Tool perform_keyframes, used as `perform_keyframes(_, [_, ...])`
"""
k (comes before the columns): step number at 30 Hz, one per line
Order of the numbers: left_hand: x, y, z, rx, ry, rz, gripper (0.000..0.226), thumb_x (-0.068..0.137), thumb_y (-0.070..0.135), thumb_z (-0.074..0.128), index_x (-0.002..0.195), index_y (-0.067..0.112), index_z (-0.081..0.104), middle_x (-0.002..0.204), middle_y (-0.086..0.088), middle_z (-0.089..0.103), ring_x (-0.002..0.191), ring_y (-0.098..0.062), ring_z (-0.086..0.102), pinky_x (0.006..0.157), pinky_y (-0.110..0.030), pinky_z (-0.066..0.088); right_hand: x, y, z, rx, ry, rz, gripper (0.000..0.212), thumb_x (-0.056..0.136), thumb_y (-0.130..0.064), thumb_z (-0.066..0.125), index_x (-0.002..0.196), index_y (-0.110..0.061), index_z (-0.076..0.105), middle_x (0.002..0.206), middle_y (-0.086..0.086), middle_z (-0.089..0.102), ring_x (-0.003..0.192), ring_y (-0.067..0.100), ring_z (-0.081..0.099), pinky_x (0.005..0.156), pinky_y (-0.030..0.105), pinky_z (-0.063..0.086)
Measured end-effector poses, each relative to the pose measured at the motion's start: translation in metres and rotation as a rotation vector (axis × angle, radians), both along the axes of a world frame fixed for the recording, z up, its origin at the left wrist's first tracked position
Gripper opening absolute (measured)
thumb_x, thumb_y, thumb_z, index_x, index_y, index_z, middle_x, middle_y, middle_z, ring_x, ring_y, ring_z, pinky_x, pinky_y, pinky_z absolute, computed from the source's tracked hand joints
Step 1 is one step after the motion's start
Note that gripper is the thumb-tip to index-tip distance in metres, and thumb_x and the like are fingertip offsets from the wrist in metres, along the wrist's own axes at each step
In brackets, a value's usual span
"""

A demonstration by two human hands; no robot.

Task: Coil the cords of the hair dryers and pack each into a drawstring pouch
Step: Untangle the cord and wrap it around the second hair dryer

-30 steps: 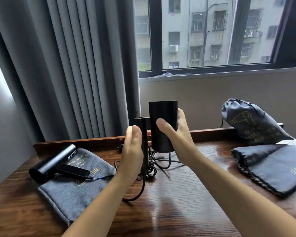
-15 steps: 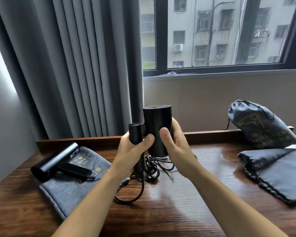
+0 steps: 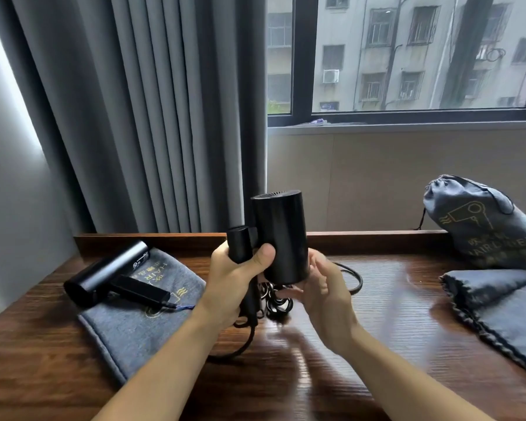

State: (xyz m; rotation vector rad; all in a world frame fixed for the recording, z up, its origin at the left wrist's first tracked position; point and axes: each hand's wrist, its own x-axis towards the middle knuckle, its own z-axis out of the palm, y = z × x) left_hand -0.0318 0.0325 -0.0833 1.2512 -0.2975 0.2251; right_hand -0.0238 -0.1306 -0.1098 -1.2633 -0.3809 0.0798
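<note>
The left hand [image 3: 234,278] wraps its fingers [image 3: 263,259] round the folded handle of the black cylindrical hair dryer [image 3: 278,235], holding it upright above the middle of the dark wooden desk [image 3: 392,299], probably so the black curly cord [image 3: 275,302] hangs free for coiling. The right hand [image 3: 325,290], fingers loosely spread and gripping nothing, hovers at the dryer's 5 o'clock beside that cord. A flat grey drawstring pouch [image 3: 504,311] waits at 3 o'clock, apparently for packing.

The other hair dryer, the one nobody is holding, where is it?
In the head view the second hair dryer lies at the left of the wooden table, on a flat grey pouch, beside the curtain.
</note>
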Motion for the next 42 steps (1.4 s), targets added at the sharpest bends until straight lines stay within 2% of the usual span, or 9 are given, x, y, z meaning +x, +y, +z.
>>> perform_keyframes(2, [-0.003, 0.000, 0.001, -0.013, -0.016, 0.070, 0.057, 0.076, 0.030, 0.084, 0.119, -0.003, 0.066, 0.116, -0.023, 0.074, 0.112, -0.040, 0.071, 0.097, -0.063, 0.056, -0.010, 0.006, -0.016, 0.001, 0.020, 0.148, 0.066, 0.085, -0.045, 0.050, 0.135, -0.002, 0.056, 0.114, 0.018, 0.074, 0.107, 0.034, 0.069, 0.094, 0.046, 0.052])
perform_keyframes(5, [-0.006, 0.003, 0.010, -0.021, -0.021, 0.186, 0.052, 0.076, 0.031, 0.087, 0.113, 0.001, 0.068, 0.107, -0.014, 0.078, 0.106, -0.032, 0.075, 0.093, -0.056, 0.059, -0.016, 0.017, -0.030, -0.178, 0.033, 0.291, 0.073, 0.060, -0.016, 0.065, 0.131, -0.007, 0.057, 0.106, 0.015, 0.076, 0.104, 0.027, 0.071, 0.094, 0.042, 0.056])
perform_keyframes(12, [-0.007, 0.021, 0.042, -0.027, -0.089, 0.292, 0.051, 0.067, 0.048, 0.092, 0.091, 0.011, 0.069, 0.079, -0.010, 0.071, 0.055, -0.028, 0.064, 0.045, -0.032, 0.051, -0.022, 0.013, -0.017, -0.305, -0.045, 0.359, 0.008, 0.087, -0.003, 0.066, 0.091, -0.007, 0.071, 0.087, 0.013, 0.072, 0.087, 0.023, 0.068, 0.088, 0.031, 0.052])
perform_keyframes(17, [-0.009, 0.031, 0.072, -0.044, -0.162, 0.321, 0.043, 0.074, 0.039, 0.084, 0.091, 0.006, 0.064, 0.067, -0.005, 0.065, 0.038, -0.022, 0.056, 0.037, -0.026, 0.048, -0.020, -0.015, 0.012, -0.434, -0.034, 0.585, 0.013, 0.096, -0.009, 0.065, 0.084, -0.009, 0.060, 0.069, 0.008, 0.059, 0.070, 0.025, 0.067, 0.070, 0.030, 0.043])
perform_keyframes(27, [-0.016, 0.041, 0.085, 0.039, -0.195, 0.353, 0.031, 0.082, 0.031, 0.077, 0.095, 0.005, 0.065, 0.069, -0.005, 0.066, 0.046, -0.018, 0.064, 0.040, -0.027, 0.051, -0.024, -0.065, 0.064, -0.714, -0.422, 0.151, 0.024, 0.094, -0.019, 0.072, 0.076, -0.002, 0.071, 0.058, 0.017, 0.050, 0.054, 0.014, 0.044, 0.049, 0.031, 0.032])
perform_keyframes(31, [-0.012, 0.048, 0.073, 0.227, -0.182, 0.364, 0.035, 0.076, 0.031, 0.080, 0.093, 0.005, 0.065, 0.063, 0.002, 0.070, 0.046, -0.021, 0.065, 0.039, -0.029, 0.052, -0.020, -0.095, 0.078, -1.139, -0.665, -0.214, 0.032, 0.090, -0.048, 0.072, 0.070, -0.024, 0.071, 0.054, -0.009, 0.053, 0.052, 0.009, 0.047, 0.052, 0.027, 0.038])
perform_keyframes(34, [-0.008, 0.037, 0.060, 0.256, -0.112, 0.302, 0.031, 0.073, 0.024, 0.082, 0.092, 0.007, 0.065, 0.066, 0.004, 0.072, 0.047, -0.018, 0.066, 0.036, -0.028, 0.051, -0.021, -0.098, 0.096, -1.389, -0.821, -0.482, 0.056, 0.082, -0.076, 0.046, 0.074, -0.026, 0.069, 0.064, -0.012, 0.057, 0.063, 0.015, 0.055, 0.058, 0.030, 0.047])
perform_keyframes(39, [-0.011, 0.002, 0.034, 0.345, -0.038, 0.050, 0.035, 0.076, 0.025, 0.079, 0.101, 0.003, 0.066, 0.070, -0.001, 0.074, 0.050, -0.016, 0.066, 0.039, -0.027, 0.050, -0.013, -0.069, 0.121, -1.110, -1.140, -0.596, 0.039, 0.089, -0.062, 0.057, 0.078, -0.028, 0.072, 0.074, -0.013, 0.053, 0.074, 0.016, 0.052, 0.056, 0.033, 0.047])
perform_keyframes(42, [-0.011, -0.008, 0.024, 0.434, -0.045, 0.017, 0.051, 0.079, 0.057, 0.074, 0.095, 0.008, 0.067, 0.072, 0.006, 0.071, 0.066, -0.011, 0.069, 0.056, -0.019, 0.053, 0.000, -0.060, 0.125, -0.976, -1.180, -0.601, 0.032, 0.084, -0.050, 0.076, 0.086, -0.019, 0.070, 0.080, -0.013, 0.054, 0.079, 0.015, 0.051, 0.061, 0.035, 0.050])
